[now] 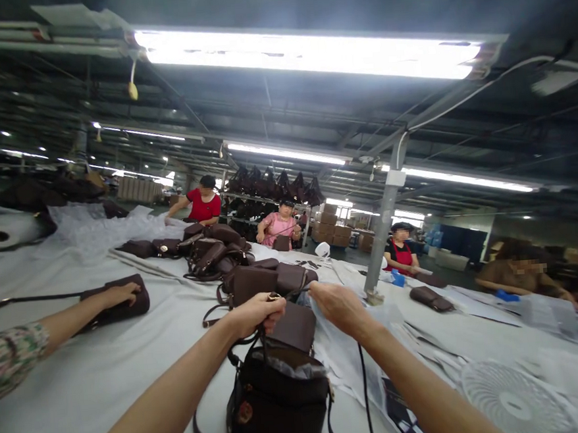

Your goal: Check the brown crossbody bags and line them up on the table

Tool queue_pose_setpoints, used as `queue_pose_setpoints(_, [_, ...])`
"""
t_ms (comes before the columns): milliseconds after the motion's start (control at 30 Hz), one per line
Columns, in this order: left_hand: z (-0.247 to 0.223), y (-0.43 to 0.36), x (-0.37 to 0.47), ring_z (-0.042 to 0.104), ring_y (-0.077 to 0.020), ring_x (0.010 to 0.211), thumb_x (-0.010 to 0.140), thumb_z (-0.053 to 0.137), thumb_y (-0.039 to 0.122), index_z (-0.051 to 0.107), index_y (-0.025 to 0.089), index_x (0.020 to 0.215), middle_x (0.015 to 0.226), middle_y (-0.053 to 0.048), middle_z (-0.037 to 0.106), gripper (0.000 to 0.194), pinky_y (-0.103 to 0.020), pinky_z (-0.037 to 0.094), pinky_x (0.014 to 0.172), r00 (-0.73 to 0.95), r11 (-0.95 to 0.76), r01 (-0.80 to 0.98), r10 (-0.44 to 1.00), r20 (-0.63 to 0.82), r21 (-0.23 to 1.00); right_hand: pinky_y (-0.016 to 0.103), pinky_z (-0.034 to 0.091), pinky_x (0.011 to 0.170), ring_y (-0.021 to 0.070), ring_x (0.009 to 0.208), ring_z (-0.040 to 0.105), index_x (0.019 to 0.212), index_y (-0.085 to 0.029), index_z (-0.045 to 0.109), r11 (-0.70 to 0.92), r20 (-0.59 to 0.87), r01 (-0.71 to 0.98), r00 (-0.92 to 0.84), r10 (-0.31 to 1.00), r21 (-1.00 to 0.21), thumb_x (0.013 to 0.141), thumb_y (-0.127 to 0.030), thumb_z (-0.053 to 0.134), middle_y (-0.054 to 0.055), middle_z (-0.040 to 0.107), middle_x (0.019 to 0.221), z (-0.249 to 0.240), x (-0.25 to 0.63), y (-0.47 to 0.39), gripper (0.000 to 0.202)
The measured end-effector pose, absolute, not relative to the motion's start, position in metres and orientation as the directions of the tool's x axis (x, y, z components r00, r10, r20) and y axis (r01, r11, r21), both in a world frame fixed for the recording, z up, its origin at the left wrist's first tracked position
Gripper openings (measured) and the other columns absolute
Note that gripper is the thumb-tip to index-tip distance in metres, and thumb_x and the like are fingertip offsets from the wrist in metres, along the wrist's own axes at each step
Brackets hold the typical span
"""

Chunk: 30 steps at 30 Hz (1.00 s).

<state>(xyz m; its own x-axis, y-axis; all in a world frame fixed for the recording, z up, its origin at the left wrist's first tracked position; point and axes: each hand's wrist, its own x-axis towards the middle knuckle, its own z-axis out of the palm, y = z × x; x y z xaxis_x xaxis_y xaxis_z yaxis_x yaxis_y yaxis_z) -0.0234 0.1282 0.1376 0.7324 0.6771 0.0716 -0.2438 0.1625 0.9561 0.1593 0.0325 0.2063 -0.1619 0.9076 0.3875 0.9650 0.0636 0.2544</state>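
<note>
A dark brown handbag [282, 408] stands upright in front of me, its top gaping over clear plastic inside. Above its opening, my left hand [257, 313] is closed on a dark bag strap that hangs down beside it. To the right, my right hand [337, 305] pinches the strap as well, and a dark length hangs below that hand. Both hands are raised over the table and close together. Just behind them lies a heap of brown bags [251, 282], partly hidden by my fingers.
At left a co-worker's hand [121, 297] rests on another brown bag [139, 299]. More bags [212, 245] are piled farther back. A white fan [512, 399] is at the right, near a metal post [385, 219]. Several co-workers stand around the white table [111, 361].
</note>
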Motion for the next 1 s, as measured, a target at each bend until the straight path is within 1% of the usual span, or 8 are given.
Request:
queue_pose_setpoints(100, [0.137, 0.138, -0.020, 0.035, -0.0041, 0.036, 0.076, 0.073, 0.046, 0.042, 0.018, 0.063, 0.050, 0.008, 0.043, 0.044, -0.017, 0.034, 0.040, 0.589, 0.181, -0.424, 0.799, 0.119, 0.888, 0.026, 0.033, 0.059, 0.0190, 0.082, 0.068, 0.100, -0.021, 0.057, 0.061, 0.411, 0.983, -0.128, 0.903, 0.172, 0.100, -0.025, 0.040, 0.005, 0.073, 0.091, 0.201, 0.158, 0.033, 0.018])
queue_pose_setpoints(233, [0.130, 0.150, -0.021, 0.062, -0.0109, 0.059, 0.091, 0.055, 0.047, 0.040, 0.020, 0.072, 0.070, -0.002, 0.063, 0.037, -0.022, 0.050, 0.059, 0.342, 0.109, -0.627, 0.928, 0.147, 0.772, 0.025, 0.035, 0.062, 0.0180, 0.085, 0.068, 0.092, -0.019, 0.056, 0.082, 0.400, 0.992, -0.115, 0.910, 0.097, 0.100, -0.019, 0.038, 0.005, 0.071, 0.092, 0.176, 0.159, 0.034, 0.019])
queue_pose_setpoints(400, [0.123, 0.139, -0.013, 0.070, -0.0253, 0.090, 0.095, 0.049, 0.043, 0.043, 0.018, 0.074, 0.096, -0.013, 0.072, 0.033, -0.040, 0.055, 0.073, 0.476, 0.318, -0.719, 0.873, 0.104, 0.618, 0.026, 0.032, 0.057, 0.0177, 0.083, 0.069, 0.097, -0.021, 0.057, 0.150, 0.339, 0.979, -0.190, 0.922, 0.139, 0.099, -0.020, 0.039, 0.003, 0.072, 0.092, 0.158, 0.148, 0.037, 0.018])
queue_pose_setpoints(500, [0.127, 0.130, -0.004, 0.071, -0.0230, 0.083, 0.096, 0.047, 0.042, 0.044, 0.018, 0.073, 0.088, -0.010, 0.072, 0.033, -0.037, 0.056, 0.072, 0.523, 0.365, -0.748, 0.838, 0.156, 0.554, 0.027, 0.031, 0.056, 0.0194, 0.082, 0.070, 0.101, -0.023, 0.058, 0.177, 0.277, 0.970, -0.219, 0.936, 0.167, 0.098, -0.018, 0.038, 0.005, 0.073, 0.093, 0.158, 0.138, 0.039, 0.020])
queue_pose_setpoints(567, [0.130, 0.128, 0.000, 0.068, -0.0171, 0.066, 0.097, 0.047, 0.039, 0.045, 0.017, 0.075, 0.077, -0.006, 0.069, 0.031, -0.031, 0.055, 0.064, 0.522, 0.356, -0.742, 0.838, 0.157, 0.568, 0.027, 0.031, 0.056, 0.0207, 0.082, 0.070, 0.102, -0.022, 0.058, 0.196, 0.246, 0.966, -0.234, 0.941, 0.169, 0.098, -0.019, 0.038, 0.006, 0.074, 0.093, 0.157, 0.133, 0.039, 0.020])
queue_pose_setpoints(667, [0.132, 0.137, -0.005, 0.047, -0.0053, 0.039, 0.095, 0.053, 0.038, 0.042, 0.018, 0.075, 0.058, 0.005, 0.053, 0.030, -0.019, 0.045, 0.048, 0.479, 0.308, -0.741, 0.865, 0.150, 0.597, 0.026, 0.033, 0.056, 0.0196, 0.078, 0.069, 0.099, -0.022, 0.057, 0.240, 0.237, 0.964, -0.260, 0.936, 0.111, 0.098, -0.023, 0.040, 0.005, 0.073, 0.089, 0.150, 0.136, 0.035, 0.017])
queue_pose_setpoints(800, [0.133, 0.163, -0.034, 0.024, 0.0006, 0.032, 0.088, 0.062, 0.045, 0.029, 0.020, 0.070, 0.050, 0.013, 0.032, 0.045, -0.012, 0.025, 0.037, 0.406, 0.245, -0.744, 0.905, 0.130, 0.621, 0.024, 0.039, 0.062, 0.0162, 0.074, 0.064, 0.088, -0.021, 0.055, 0.299, 0.263, 0.954, -0.286, 0.921, -0.009, 0.098, -0.021, 0.037, 0.003, 0.069, 0.080, 0.137, 0.163, 0.025, 0.021])
queue_pose_setpoints(1000, [0.142, 0.157, -0.041, 0.025, 0.0015, 0.034, 0.073, 0.079, 0.044, 0.039, 0.019, 0.074, 0.056, 0.011, 0.042, 0.047, -0.013, 0.019, 0.036, 0.567, 0.256, -0.539, 0.815, 0.121, 0.803, 0.024, 0.039, 0.062, 0.0151, 0.076, 0.061, 0.088, -0.020, 0.060, 0.275, 0.299, 0.957, -0.291, 0.909, 0.096, 0.098, -0.025, 0.041, 0.005, 0.063, 0.091, 0.151, 0.177, 0.022, 0.022])
